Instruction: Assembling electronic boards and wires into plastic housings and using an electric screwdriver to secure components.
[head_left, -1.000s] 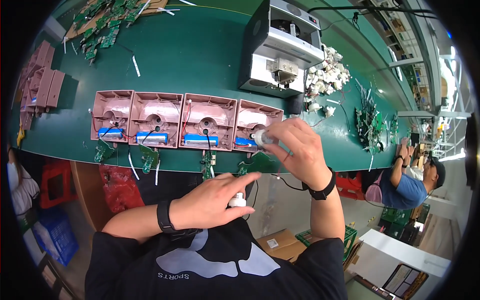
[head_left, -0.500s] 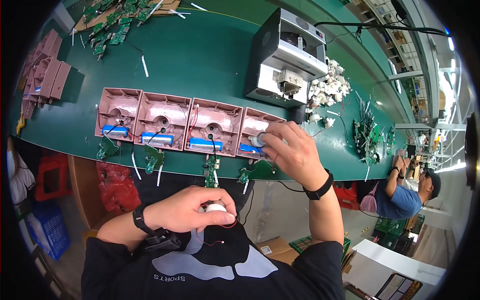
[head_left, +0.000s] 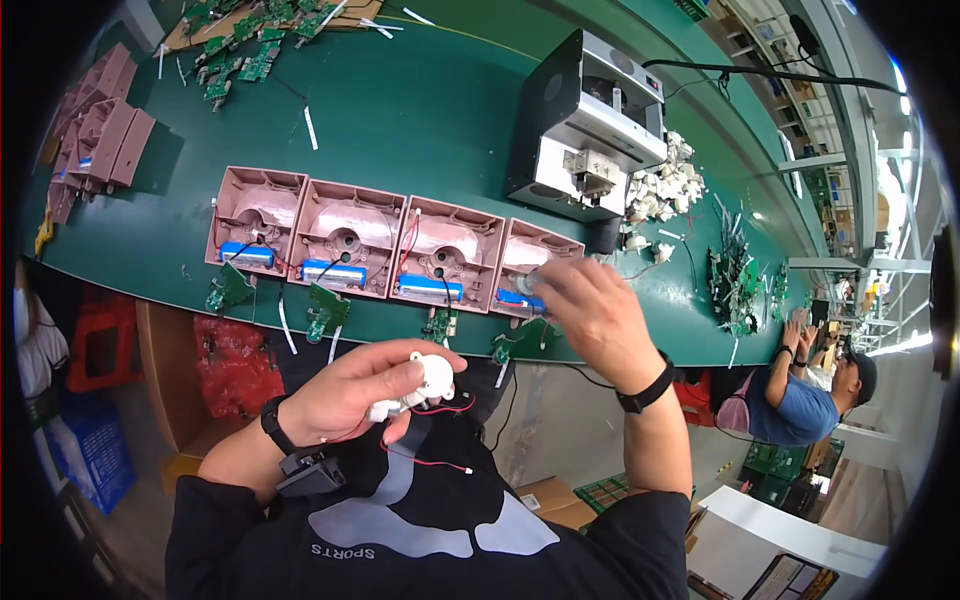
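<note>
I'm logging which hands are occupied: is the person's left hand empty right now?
No, the left hand holds at least one white part, its rounded end in plain view.

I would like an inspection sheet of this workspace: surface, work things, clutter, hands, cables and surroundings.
Surface: green table.
Work things: row of four open pink boxes, each with a blue cylinder.
Clutter: loose circuit boards at far left; white parts heaped beside the grey machine.
Hands: left hand holds a round white part; right hand, blurred, at the rightmost box, grip unclear.
Cables: thin red wire hangs below the left hand; black cable at the machine.
Surroundings: another person at right; blue crate at left.
</note>
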